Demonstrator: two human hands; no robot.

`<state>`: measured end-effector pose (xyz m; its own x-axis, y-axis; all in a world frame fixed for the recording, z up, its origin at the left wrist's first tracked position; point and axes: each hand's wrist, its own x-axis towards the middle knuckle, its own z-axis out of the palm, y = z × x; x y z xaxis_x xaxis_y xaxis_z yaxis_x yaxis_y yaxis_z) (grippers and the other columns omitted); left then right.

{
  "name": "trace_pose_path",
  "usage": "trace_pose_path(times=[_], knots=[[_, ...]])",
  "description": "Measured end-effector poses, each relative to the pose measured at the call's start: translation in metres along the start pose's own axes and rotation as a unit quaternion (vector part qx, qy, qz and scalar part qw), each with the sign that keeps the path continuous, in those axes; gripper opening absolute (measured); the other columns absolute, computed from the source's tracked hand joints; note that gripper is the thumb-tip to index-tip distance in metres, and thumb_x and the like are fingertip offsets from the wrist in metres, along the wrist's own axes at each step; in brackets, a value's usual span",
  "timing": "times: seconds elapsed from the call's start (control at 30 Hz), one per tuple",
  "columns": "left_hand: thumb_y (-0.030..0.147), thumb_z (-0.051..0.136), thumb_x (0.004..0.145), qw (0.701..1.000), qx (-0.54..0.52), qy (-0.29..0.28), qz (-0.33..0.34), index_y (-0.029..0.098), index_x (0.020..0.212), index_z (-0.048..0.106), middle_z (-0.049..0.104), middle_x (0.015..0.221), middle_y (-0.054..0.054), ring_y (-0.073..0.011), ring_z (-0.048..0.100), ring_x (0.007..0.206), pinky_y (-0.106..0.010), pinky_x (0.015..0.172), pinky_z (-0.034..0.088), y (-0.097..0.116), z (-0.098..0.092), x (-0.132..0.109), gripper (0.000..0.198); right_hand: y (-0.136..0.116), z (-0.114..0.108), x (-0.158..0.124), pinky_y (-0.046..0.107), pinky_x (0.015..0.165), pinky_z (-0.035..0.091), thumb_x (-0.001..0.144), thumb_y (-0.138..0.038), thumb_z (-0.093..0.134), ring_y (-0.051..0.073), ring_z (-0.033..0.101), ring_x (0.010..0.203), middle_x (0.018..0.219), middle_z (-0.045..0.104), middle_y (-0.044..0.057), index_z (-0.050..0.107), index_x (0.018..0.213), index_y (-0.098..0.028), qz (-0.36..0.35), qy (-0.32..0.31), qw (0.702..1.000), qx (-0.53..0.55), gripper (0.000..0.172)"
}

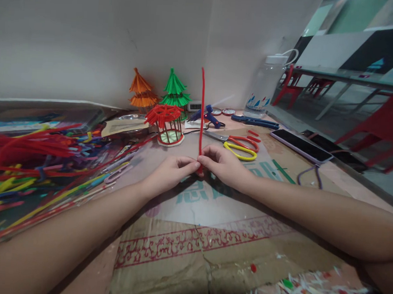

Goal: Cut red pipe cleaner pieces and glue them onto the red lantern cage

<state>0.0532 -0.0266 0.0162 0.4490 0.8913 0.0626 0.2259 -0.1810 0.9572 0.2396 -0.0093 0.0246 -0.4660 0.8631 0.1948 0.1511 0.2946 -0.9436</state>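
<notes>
A red pipe cleaner point(202, 108) stands upright, pinched near its lower end by both hands. My left hand point(172, 172) has thumb and finger closed on it from the left. My right hand point(224, 166) grips it from the other side, fingertips touching those of the left. Behind my left hand stands a small round pavilion model point(167, 125) with a red fringed roof and thin brown posts. Tiered roofs in orange point(142, 91) and green point(175, 91) rise at the back. Scissors point(241, 146) with red and yellow handles lie beyond my right hand.
Piles of coloured pipe cleaners point(14, 168) cover the left side. A blue glue gun point(208, 116), blue-handled pliers point(255, 122), a clear bottle point(262, 89) and a phone point(300, 146) sit toward the back and right. Scraps point(304, 293) lie near the front edge of the cardboard point(163, 281).
</notes>
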Motion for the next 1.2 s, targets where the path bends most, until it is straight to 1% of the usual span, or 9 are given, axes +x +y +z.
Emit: trace_pose_path(times=[0.1,0.27,0.37,0.47,0.57,0.77,0.93,1.07,1.2], knots=[[0.044,0.063,0.086,1.000,-0.020,0.009,-0.009,0.016,0.082,0.079,0.079,0.088,-0.008,-0.0207,0.069,0.084,-0.032,0.085,0.051,0.0023,0.0018,-0.0003,0.033,-0.0023,0.0005,-0.0025,0.028,0.058,0.048,0.091,-0.031,0.057,0.015,0.063,0.061,0.067,0.064,-0.002,0.052,0.082,-0.022,-0.010,0.010,0.999,-0.029,0.014],[0.040,0.066,0.078,0.994,-0.087,0.042,-0.050,0.017,0.081,0.080,0.079,0.086,-0.008,-0.0213,0.069,0.082,-0.030,0.074,0.052,0.0051,0.0055,-0.0020,0.027,-0.0049,-0.0003,-0.0036,0.030,0.061,0.047,0.091,-0.031,0.055,0.015,0.061,0.062,0.070,0.064,-0.001,0.053,0.084,-0.021,-0.036,0.035,0.996,-0.072,0.012],[0.039,0.069,0.078,0.993,-0.096,0.044,-0.049,0.017,0.083,0.080,0.079,0.087,-0.008,-0.0212,0.069,0.085,-0.032,0.080,0.053,0.0045,0.0059,-0.0024,0.025,-0.0052,-0.0013,-0.0030,0.030,0.064,0.047,0.090,-0.032,0.055,0.016,0.060,0.065,0.072,0.063,0.000,0.054,0.085,-0.020,-0.047,0.047,0.993,-0.100,0.012],[0.041,0.071,0.080,0.995,-0.084,0.029,-0.038,0.016,0.086,0.079,0.079,0.090,-0.009,-0.0209,0.070,0.086,-0.034,0.086,0.052,0.0033,0.0051,-0.0021,0.027,-0.0055,-0.0017,-0.0028,0.030,0.065,0.046,0.089,-0.033,0.056,0.016,0.058,0.067,0.074,0.063,0.000,0.055,0.086,-0.020,-0.052,0.060,0.990,-0.120,0.013],[0.042,0.072,0.080,0.996,-0.071,0.033,-0.040,0.015,0.088,0.078,0.079,0.091,-0.009,-0.0203,0.070,0.082,-0.034,0.084,0.052,0.0024,0.0042,-0.0017,0.028,-0.0063,-0.0016,-0.0028,0.029,0.063,0.045,0.088,-0.034,0.057,0.015,0.057,0.066,0.074,0.063,0.000,0.055,0.085,-0.020,-0.053,0.059,0.989,-0.125,0.014],[0.041,0.072,0.081,0.998,-0.029,0.045,-0.024,0.016,0.083,0.077,0.079,0.088,-0.007,-0.0198,0.070,0.081,-0.033,0.083,0.053,0.0024,0.0030,-0.0005,0.026,-0.0054,-0.0017,-0.0018,0.029,0.063,0.044,0.087,-0.033,0.058,0.015,0.056,0.067,0.074,0.062,0.000,0.055,0.079,-0.021,-0.066,0.047,0.988,-0.133,0.015],[0.047,0.073,0.079,0.993,-0.107,0.022,-0.033,0.015,0.082,0.076,0.079,0.088,-0.009,-0.0212,0.072,0.084,-0.035,0.088,0.053,0.0023,0.0053,-0.0016,0.032,-0.0013,-0.0022,-0.0011,0.030,0.061,0.044,0.088,-0.037,0.058,0.016,0.056,0.065,0.072,0.060,0.000,0.055,0.082,-0.021,-0.053,0.044,0.992,-0.106,0.018],[0.044,0.072,0.081,0.986,-0.157,0.023,-0.055,0.015,0.086,0.076,0.080,0.087,-0.010,-0.0226,0.073,0.086,-0.035,0.087,0.053,0.0015,0.0062,-0.0032,0.030,-0.0010,-0.0027,-0.0013,0.030,0.062,0.046,0.090,-0.037,0.057,0.016,0.057,0.066,0.073,0.061,0.000,0.055,0.085,-0.021,-0.051,0.036,0.994,-0.092,0.017],[0.045,0.072,0.082,0.995,-0.090,0.018,-0.038,0.015,0.085,0.077,0.080,0.090,-0.009,-0.0214,0.072,0.087,-0.034,0.090,0.052,0.0011,0.0033,-0.0013,0.031,-0.0019,-0.0025,-0.0016,0.029,0.062,0.045,0.089,-0.036,0.058,0.015,0.056,0.067,0.074,0.060,0.000,0.055,0.083,-0.021,-0.056,0.039,0.992,-0.109,0.017]])
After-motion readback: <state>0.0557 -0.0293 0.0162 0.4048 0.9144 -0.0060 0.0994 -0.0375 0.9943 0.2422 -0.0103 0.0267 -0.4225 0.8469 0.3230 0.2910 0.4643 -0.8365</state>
